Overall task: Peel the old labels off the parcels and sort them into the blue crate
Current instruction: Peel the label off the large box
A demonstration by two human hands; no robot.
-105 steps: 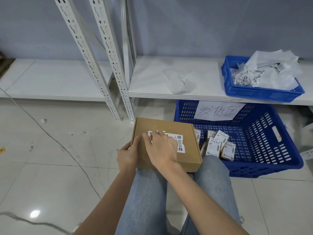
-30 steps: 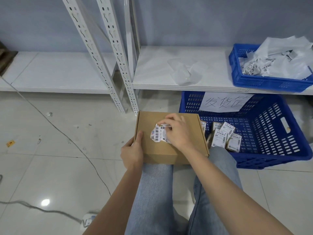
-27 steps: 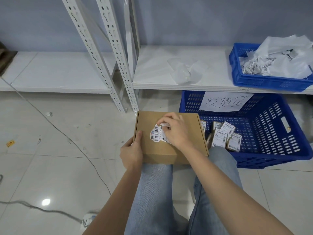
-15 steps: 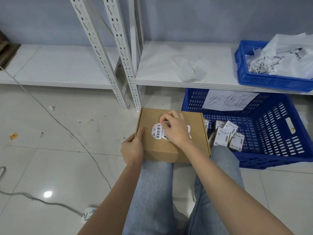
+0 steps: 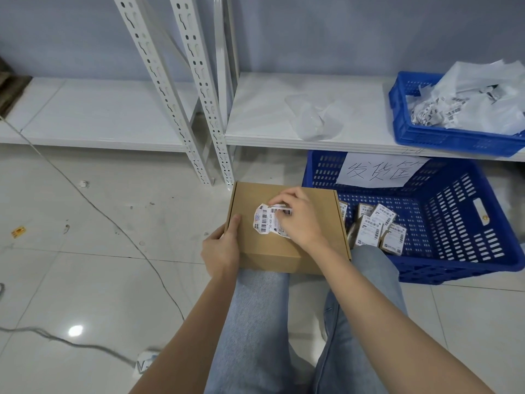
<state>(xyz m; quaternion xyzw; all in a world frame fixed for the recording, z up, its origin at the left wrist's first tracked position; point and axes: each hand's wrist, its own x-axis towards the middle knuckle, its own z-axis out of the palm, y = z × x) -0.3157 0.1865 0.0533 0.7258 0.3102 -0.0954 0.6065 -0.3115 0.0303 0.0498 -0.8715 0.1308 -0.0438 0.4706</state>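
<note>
A flat brown cardboard parcel (image 5: 272, 251) rests on my knees. My left hand (image 5: 223, 250) grips its left edge, thumb on top. My right hand (image 5: 298, 220) pinches a white barcode label (image 5: 265, 218) on the parcel's lid; the label's left part is curled up and crumpled, and its right part is hidden under my fingers. To the right on the floor stands a large blue crate (image 5: 460, 223) with a handwritten paper sign on its back wall and several small labelled parcels (image 5: 375, 228) inside.
A white metal shelf (image 5: 284, 120) runs along the wall, with crumpled clear plastic (image 5: 315, 118) on it and a smaller blue crate (image 5: 426, 137) full of peeled labels and white paper. Cables (image 5: 113, 223) trail across the tiled floor on the left.
The label has gone from lying flat on the lid to being peeled and crumpled from its left end under my right hand. My left hand has kept its hold on the parcel's edge.
</note>
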